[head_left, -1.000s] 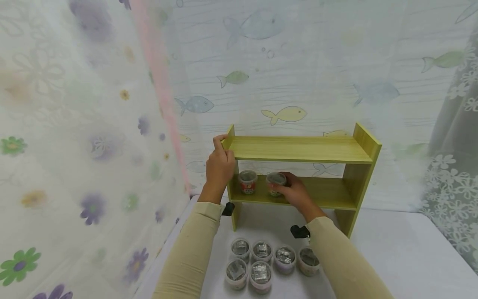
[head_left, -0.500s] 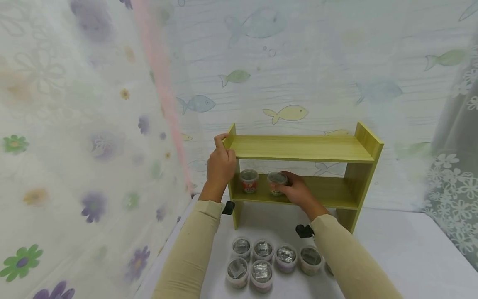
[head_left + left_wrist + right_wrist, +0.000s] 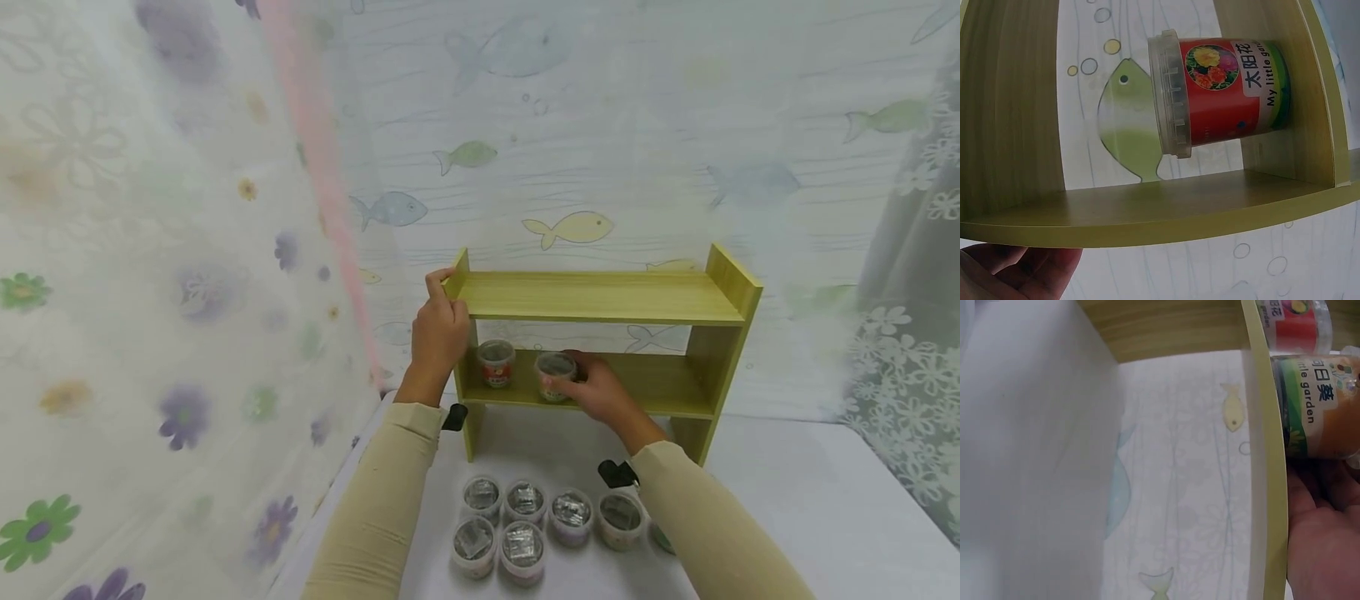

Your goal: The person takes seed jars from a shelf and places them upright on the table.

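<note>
My left hand [image 3: 438, 337] grips the upper left side panel of a yellow-green wooden shelf [image 3: 600, 298]; in the left wrist view its fingers show just outside the panel. A clear-lidded plastic cup with a red flower label [image 3: 1216, 94] stands upright at the left end of the middle board. To its right, my right hand [image 3: 600, 387] holds a second lidded cup [image 3: 551, 365], with the thumb across its front. An orange and green label shows on this cup [image 3: 1322, 406] in the right wrist view. It is upright at the board's front edge.
Several more lidded cups [image 3: 522, 546] stand on the white-covered table [image 3: 795, 492] in front of the shelf. One cup [image 3: 660, 537] is partly hidden by the right sleeve. A fish-patterned curtain [image 3: 637, 125] hangs behind, and a flowered one [image 3: 187, 333] at left.
The right hand and its cup have shifted slightly toward the board's front edge. The right forearm has moved a little right, uncovering part of another cup. The left hand keeps its place.
</note>
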Demonstrator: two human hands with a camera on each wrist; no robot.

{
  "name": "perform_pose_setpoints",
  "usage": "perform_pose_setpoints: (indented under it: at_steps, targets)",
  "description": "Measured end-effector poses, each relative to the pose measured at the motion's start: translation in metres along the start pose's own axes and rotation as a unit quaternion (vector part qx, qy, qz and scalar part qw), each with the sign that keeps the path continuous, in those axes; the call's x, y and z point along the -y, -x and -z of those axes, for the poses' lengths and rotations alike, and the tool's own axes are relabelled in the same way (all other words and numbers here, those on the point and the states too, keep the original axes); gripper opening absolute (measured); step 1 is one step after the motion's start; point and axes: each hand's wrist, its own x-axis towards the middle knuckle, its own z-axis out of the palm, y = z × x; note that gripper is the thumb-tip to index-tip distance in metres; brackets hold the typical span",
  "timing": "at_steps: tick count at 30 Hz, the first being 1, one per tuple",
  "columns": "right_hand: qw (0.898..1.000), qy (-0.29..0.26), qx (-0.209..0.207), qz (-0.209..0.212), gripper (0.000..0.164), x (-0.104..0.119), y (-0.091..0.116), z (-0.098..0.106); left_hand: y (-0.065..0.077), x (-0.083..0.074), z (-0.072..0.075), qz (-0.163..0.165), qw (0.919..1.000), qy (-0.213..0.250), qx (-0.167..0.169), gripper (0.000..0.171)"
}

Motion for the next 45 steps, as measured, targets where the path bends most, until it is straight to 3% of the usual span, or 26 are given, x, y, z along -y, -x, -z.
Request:
perform_pose_setpoints:
  at_steps: [10, 25, 29, 45]
  targets:
    - [1.0, -0.024, -0.001, -0.019, 0.073, 0.004, 0.016, 0.001, 0.002, 0.001, -0.003, 0.002, 1.0, 0.002, 0.003, 0.047]
    - [0.999, -0.034, -0.04, 0.009, 0.058, 0.011, 0.029, 0.0, -0.001, -0.002, -0.001, 0.006, 1.0, -0.005, 0.004, 0.047]
    - [0.998, -0.03, -0.051, 0.007, 0.061, 0.013, 0.035, 0.001, 0.0, -0.002, 0.0, 0.008, 0.9999, -0.005, 0.005, 0.047]
    - [0.999, -0.026, -0.045, 0.009, 0.058, 0.019, 0.067, 0.003, -0.001, -0.002, 0.002, 0.006, 0.9999, -0.009, -0.001, 0.047]
